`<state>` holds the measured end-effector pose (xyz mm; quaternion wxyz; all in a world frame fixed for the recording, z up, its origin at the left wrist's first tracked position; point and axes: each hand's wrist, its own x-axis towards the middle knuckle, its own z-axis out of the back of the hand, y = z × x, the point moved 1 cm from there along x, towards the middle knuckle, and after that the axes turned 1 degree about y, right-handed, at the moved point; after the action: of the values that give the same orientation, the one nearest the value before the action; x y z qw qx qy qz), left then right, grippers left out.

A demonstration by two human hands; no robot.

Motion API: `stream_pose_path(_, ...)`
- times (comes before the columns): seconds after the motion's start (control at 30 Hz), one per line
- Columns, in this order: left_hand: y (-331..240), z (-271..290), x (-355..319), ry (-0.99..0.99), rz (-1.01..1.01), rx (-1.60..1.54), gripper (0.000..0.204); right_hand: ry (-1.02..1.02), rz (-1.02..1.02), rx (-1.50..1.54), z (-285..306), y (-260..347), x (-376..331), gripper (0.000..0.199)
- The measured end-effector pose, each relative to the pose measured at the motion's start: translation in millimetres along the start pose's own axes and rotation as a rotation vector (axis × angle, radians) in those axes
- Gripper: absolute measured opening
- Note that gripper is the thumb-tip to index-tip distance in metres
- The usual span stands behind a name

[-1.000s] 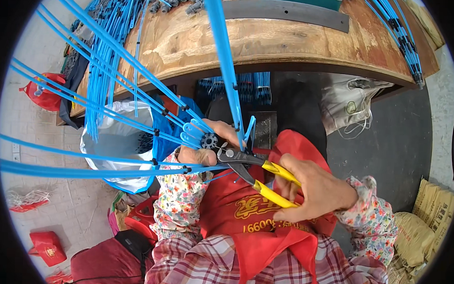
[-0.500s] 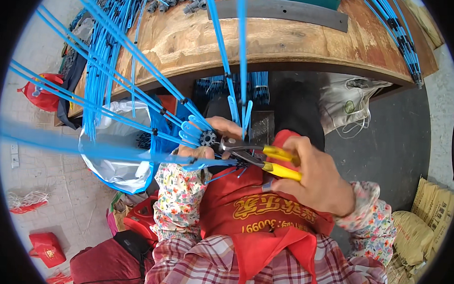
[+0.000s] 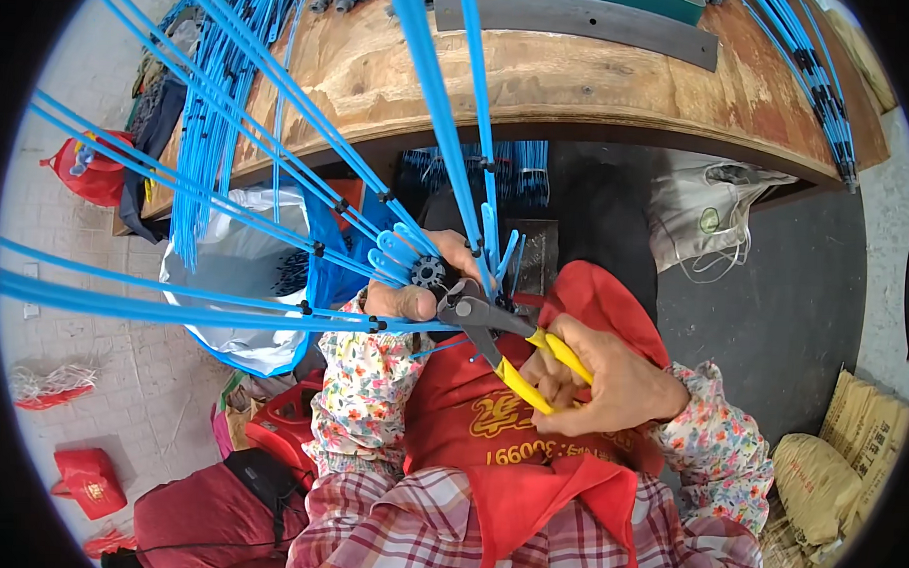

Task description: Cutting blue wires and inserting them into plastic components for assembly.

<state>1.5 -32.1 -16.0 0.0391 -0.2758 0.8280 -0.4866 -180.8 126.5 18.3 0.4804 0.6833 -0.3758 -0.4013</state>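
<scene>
My left hand [image 3: 402, 300] is closed around a dark, notched round hub [image 3: 428, 272]. Long thin blue plastic rods [image 3: 352, 212] with black clips fan out from the hub, up and to the left, and their flat paddle-like ends cluster beside it. In my right hand [image 3: 616, 382] are pliers [image 3: 540, 372] with yellow handles, the fingers wrapped round the grips. The handles stand apart. The pliers' grey head lies next to the hub, over the rod ends; whether the jaws touch anything is hard to make out.
A wooden workbench [image 3: 581, 93] spans the far side, with a grey metal bar [image 3: 584, 26] and heaps of blue rods [image 3: 215, 125] on it. A white-lined blue bag [image 3: 238, 241] stands at left. A cloth bag [image 3: 702, 218] hangs below the bench. Brown sacks [image 3: 828, 487] lie at right.
My right hand has moved down and slightly left, and the pliers' handles have swung lower and spread wider. Some blue rods have shifted, while my left hand stays round the hub.
</scene>
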Motion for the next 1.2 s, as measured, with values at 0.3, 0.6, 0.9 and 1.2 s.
stream_pose_path(0.3, -3.6, 0.8, -2.3, 0.05, 0.018, -0.026, 0.053, 0.149, -0.148, 0.254, 2.3, -18.4, 8.1, 0.025)
stream_pose_path(0.6, -5.9, 0.7, -0.3, 0.151, -0.038, 0.071, 0.051, 0.255, -0.262, 0.889, -11.7, -3.5, 2.6, 0.028)
stream_pose_path(0.9, -4.8, -8.9, -5.3, -0.091, -0.012, 0.074, 0.053, 0.234, -0.13, 0.879, -27.1, -15.9, 4.4, 0.026)
stream_pose_path(1.2, -1.6, -11.0, -5.3, -0.15, -0.021, 0.042, 0.049, 0.13, -0.141, 0.723, -27.9, -9.2, 1.0, 0.025)
